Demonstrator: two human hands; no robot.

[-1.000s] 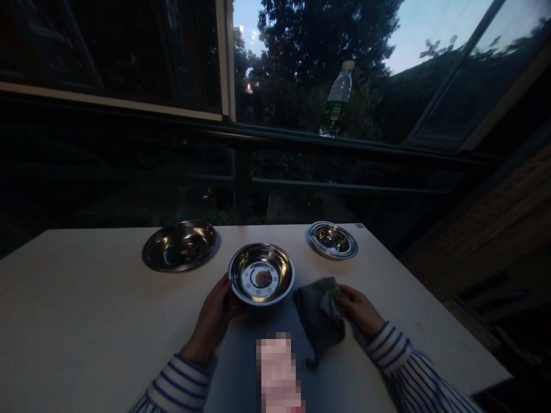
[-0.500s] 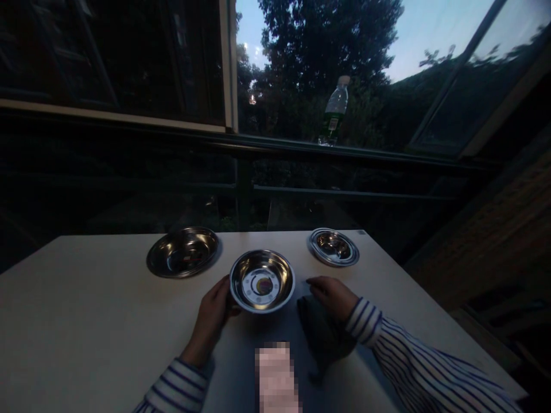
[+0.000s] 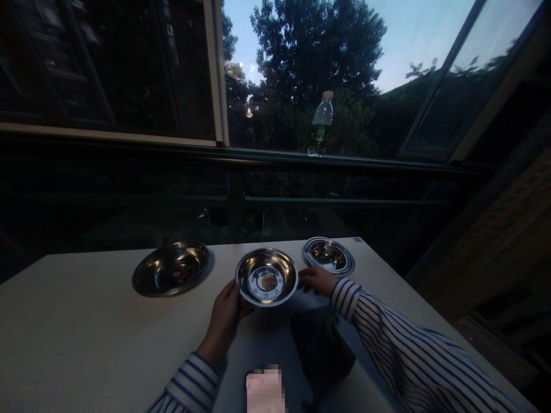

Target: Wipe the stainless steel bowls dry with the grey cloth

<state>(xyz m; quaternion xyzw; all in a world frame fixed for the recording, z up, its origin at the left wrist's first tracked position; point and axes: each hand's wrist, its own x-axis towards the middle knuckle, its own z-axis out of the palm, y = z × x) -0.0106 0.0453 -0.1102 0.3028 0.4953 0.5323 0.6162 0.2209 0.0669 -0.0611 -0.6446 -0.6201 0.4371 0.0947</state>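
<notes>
My long white left sleeve (image 3: 183, 390) with narrow dark-blue stripes, my matching white, blue-striped right sleeve (image 3: 402, 344), loose cloth with lengthwise stripes and soft folds, a fitted striped right cuff (image 3: 346, 297) with lines circling my wrist, my bare left fingers (image 3: 231, 293), my bare right fingers (image 3: 306, 277)

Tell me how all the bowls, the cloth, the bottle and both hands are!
Middle bowl: mouth up, held; lifted or not, I can't tell.
Left bowl: mouth up, on the table.
Right bowl: mouth up, on the table.
Dark cloth: rumpled.
Bottle: standing, capped.
Left hand: gripping the middle bowl's side.
Right hand: fingers at the middle bowl's rim; touching or not, unclear.
</notes>
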